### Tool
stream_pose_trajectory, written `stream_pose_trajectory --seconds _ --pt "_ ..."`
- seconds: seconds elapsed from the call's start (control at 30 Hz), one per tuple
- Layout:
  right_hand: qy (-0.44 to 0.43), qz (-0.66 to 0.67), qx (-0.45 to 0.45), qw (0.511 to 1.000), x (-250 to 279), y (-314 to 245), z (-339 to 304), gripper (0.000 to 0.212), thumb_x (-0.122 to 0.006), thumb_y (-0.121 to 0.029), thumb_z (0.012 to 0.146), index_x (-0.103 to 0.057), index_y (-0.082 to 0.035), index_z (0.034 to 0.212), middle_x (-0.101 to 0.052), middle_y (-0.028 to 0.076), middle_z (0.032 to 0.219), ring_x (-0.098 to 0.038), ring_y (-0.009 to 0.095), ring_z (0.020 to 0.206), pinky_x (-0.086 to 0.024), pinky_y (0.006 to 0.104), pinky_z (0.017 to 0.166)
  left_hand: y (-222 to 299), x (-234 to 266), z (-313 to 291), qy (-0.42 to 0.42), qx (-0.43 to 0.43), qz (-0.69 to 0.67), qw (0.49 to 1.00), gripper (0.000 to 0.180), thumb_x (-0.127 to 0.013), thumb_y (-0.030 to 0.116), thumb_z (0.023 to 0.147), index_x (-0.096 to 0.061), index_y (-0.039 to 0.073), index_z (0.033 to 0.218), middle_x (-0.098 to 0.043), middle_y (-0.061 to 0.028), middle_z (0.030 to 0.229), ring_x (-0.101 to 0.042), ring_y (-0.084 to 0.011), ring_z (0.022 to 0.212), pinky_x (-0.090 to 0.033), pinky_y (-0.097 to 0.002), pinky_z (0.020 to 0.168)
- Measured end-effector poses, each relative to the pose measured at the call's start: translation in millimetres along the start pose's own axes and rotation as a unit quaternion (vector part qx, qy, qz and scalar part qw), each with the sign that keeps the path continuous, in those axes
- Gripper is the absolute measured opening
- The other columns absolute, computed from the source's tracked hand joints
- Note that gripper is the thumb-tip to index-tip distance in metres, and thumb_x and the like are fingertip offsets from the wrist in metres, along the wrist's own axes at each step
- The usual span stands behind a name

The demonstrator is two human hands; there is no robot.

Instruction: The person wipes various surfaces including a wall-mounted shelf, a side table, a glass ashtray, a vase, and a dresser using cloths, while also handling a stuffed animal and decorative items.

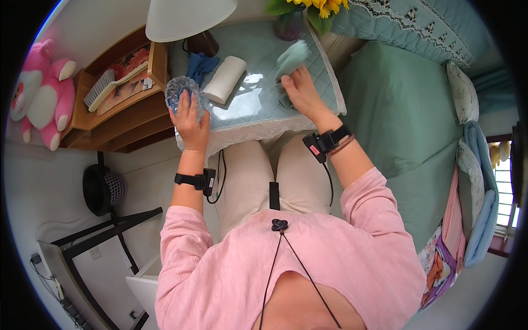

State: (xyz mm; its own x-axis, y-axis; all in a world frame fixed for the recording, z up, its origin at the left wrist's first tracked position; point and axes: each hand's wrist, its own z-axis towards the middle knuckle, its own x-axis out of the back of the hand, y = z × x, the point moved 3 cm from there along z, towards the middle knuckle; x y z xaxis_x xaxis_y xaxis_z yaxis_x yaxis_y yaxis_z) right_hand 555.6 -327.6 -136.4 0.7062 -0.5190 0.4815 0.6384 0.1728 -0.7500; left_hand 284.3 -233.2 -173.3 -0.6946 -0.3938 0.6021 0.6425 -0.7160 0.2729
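My left hand (190,124) grips a clear cut-glass bowl (175,85) at the table's left edge. Its fingers reach over the bowl and the thumb is along the right side; something blue shows inside. My right hand (302,94) is closed on a pale green cloth (292,58), which bunches up past the fingers over the right part of the table. Between my hands lies a white roll (226,77), with a crumpled blue cloth (201,67) behind it. A quilted light-blue cover with a lace edge and a shiny clear top lies on the table (258,113).
At the back stand a white-shaded lamp (190,19) and a vase (290,25) of yellow flowers. A wooden shelf (118,124) holding a brush (102,91) adjoins on the left, beside a pink plush toy (47,93). A green-covered bed (396,137) is on the right.
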Motion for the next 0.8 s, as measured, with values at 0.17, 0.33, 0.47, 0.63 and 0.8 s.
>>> stream_pose_trajectory --seconds 0.17,0.33,0.47,0.63,0.8 --pt "-0.209 -0.364 0.036 0.907 -45.5 42.8 7.3 0.042 -0.038 -0.033 0.089 -0.045 -0.014 0.126 -0.041 0.007 0.133 -0.028 0.027 0.129 -0.024 0.0534 0.101 -0.9 -16.1 -1.4 -0.088 -0.014 0.025 0.996 0.051 -0.063 0.013 0.069 -0.052 0.008 0.119 -0.047 -0.0090 0.129 -0.043 -0.0248 0.119 -0.024 -0.0509 0.099" --pt "-0.223 -0.417 0.031 0.880 -71.8 68.8 76.3 0.041 -0.038 -0.030 0.089 -0.045 -0.013 0.126 -0.045 0.006 0.129 -0.032 0.024 0.127 -0.026 0.0527 0.100 -4.4 -20.4 -0.1 -0.127 0.025 -0.003 0.992 0.056 -0.062 0.011 0.069 -0.049 0.012 0.123 -0.046 -0.0100 0.129 -0.043 -0.0258 0.118 -0.028 -0.0513 0.096" --pt "-0.256 -0.368 -0.042 0.893 -110.1 77.0 134.9 0.042 -0.036 -0.029 0.089 -0.042 -0.013 0.128 -0.043 0.007 0.131 -0.032 0.024 0.127 -0.026 0.0506 0.101 -1.9 -19.4 -1.8 -0.149 0.035 -0.006 0.988 0.058 -0.063 0.010 0.066 -0.050 0.011 0.122 -0.045 -0.0112 0.129 -0.042 -0.0266 0.119 -0.027 -0.0509 0.097" --pt "-0.333 -0.345 0.033 0.877 -159.8 65.1 180.4 0.043 -0.033 -0.029 0.090 -0.038 -0.016 0.131 -0.039 0.007 0.135 -0.031 0.024 0.128 -0.026 0.0493 0.101 2.8 -15.5 -3.3 -0.169 0.037 0.001 0.985 0.055 -0.063 0.009 0.068 -0.049 0.007 0.121 -0.044 -0.0123 0.131 -0.042 -0.0289 0.119 -0.026 -0.0484 0.097" --pt "-0.288 -0.427 -0.013 0.857 -164.9 73.9 200.1 0.043 -0.035 -0.031 0.090 -0.039 -0.017 0.131 -0.035 0.007 0.137 -0.028 0.028 0.129 -0.025 0.0475 0.102 -2.6 -13.2 -3.2 -0.176 0.046 0.016 0.983 0.053 -0.063 0.007 0.066 -0.051 0.005 0.118 -0.044 -0.0132 0.131 -0.042 -0.0289 0.119 -0.026 -0.0493 0.097"
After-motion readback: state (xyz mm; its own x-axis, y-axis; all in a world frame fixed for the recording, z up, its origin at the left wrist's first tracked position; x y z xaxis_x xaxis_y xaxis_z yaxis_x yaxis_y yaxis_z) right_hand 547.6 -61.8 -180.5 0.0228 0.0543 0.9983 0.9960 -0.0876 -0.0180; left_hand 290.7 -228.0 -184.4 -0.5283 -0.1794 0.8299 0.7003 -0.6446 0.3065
